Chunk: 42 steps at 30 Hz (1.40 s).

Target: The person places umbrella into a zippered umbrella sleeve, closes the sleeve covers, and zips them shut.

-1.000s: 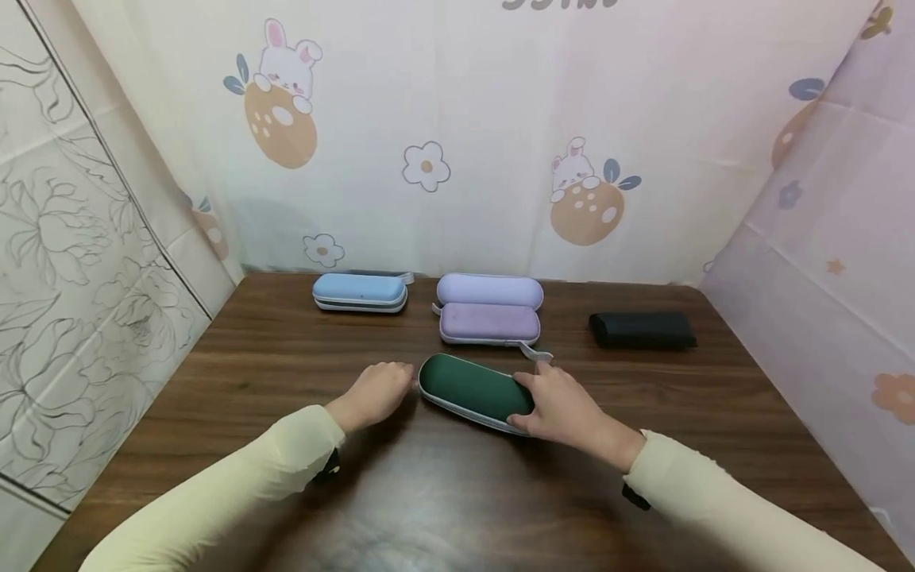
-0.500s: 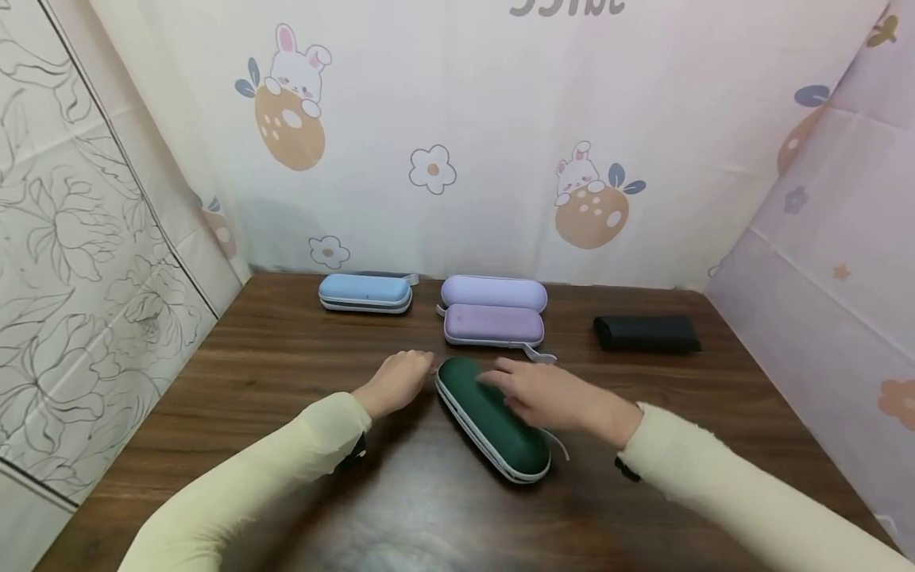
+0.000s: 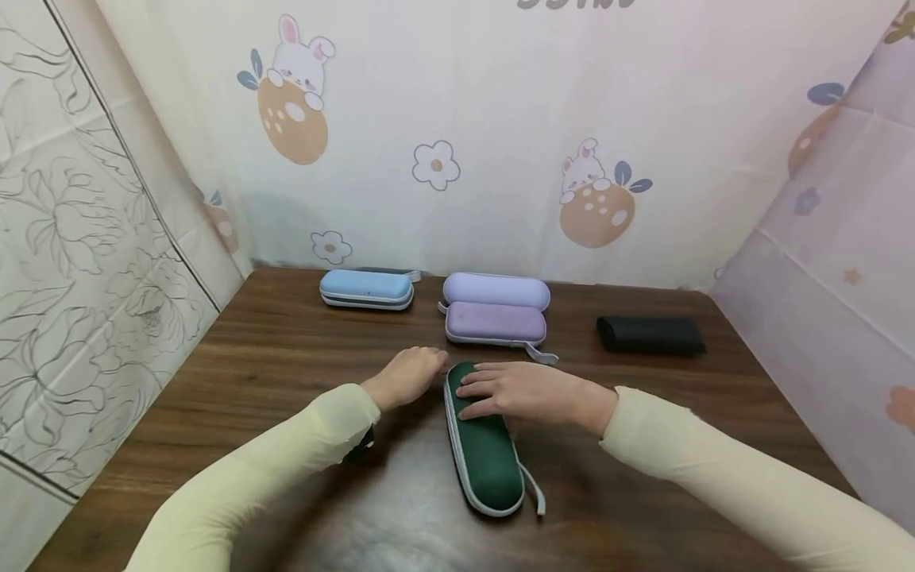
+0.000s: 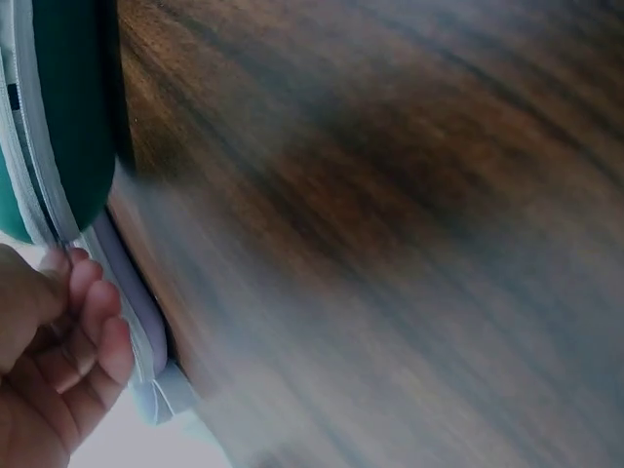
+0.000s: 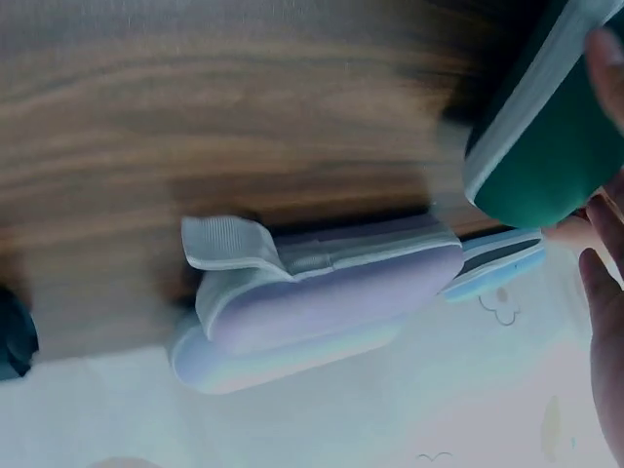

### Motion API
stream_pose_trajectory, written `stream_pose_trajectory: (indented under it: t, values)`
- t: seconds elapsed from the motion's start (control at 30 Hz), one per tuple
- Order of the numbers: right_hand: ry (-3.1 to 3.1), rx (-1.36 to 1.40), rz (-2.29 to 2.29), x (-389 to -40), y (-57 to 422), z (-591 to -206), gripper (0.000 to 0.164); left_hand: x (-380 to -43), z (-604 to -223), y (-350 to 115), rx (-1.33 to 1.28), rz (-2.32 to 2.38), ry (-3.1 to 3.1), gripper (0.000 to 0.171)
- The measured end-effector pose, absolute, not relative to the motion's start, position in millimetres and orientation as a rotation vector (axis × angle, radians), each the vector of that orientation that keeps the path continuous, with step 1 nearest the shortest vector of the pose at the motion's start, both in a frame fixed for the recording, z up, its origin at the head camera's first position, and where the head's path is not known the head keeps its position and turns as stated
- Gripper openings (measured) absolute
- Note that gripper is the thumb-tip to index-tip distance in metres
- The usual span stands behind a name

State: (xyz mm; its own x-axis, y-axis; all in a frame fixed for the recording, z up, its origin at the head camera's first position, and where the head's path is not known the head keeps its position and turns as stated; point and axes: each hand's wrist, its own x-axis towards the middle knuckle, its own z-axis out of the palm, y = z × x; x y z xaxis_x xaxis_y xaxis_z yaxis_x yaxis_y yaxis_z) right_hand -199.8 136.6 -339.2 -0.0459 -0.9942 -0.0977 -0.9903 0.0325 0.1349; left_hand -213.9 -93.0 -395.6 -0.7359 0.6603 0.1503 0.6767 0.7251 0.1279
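A green zippered glasses case [image 3: 488,457] with a grey zip edge and a wrist strap [image 3: 534,491] lies on the table, its long side running away from me. At its far end my left hand [image 3: 411,375] pinches the zipper pull between thumb and fingertips. In the left wrist view the left hand [image 4: 58,341] is right at the end of the grey zip [image 4: 39,166]. My right hand [image 3: 532,391] holds the case from the right, fingers laid across its top and thumb [image 5: 606,73] against its side.
Behind the green case lie a purple case [image 3: 496,322] and a lilac case [image 3: 496,291], side by side. A light blue case [image 3: 367,287] is at the back left, a black case [image 3: 650,334] at the right. A printed curtain [image 3: 500,95] hangs behind the table.
The green case has turned so its near end swings toward me. My right hand has shifted its hold toward the far end. The left hand has moved right along with the zipper end.
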Motion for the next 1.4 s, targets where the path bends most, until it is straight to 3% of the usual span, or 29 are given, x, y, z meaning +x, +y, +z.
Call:
stream_pose_trajectory:
  t: [0.27,0.47,0.73,0.93,1.4]
  values:
    - [-2.279,2.080,-0.337,-196.1,127.5,-334.4,0.069,-200.9,-396.9,-91.0,-1.316,-0.202,-2.767,0.008]
    - [-2.331,1.876,-0.326,-198.3,139.2,-342.9,0.064,-187.2,-396.7,-97.0,-1.503,-0.163,-2.677,0.011]
    - [-2.590,1.502,-0.151,-185.9,164.0,-351.0,0.052,-182.1,-401.9,-121.0,-1.411,-0.339,-2.643,0.016]
    - [-2.650,1.286,-0.073,-167.6,159.3,-355.4,0.056,-173.7,-400.4,-112.3,-1.313,-0.381,-2.604,0.017]
    - [-2.663,1.095,-0.151,-150.0,148.7,-358.1,0.056,-148.5,-399.6,-91.7,-1.266,-0.340,-2.555,0.013]
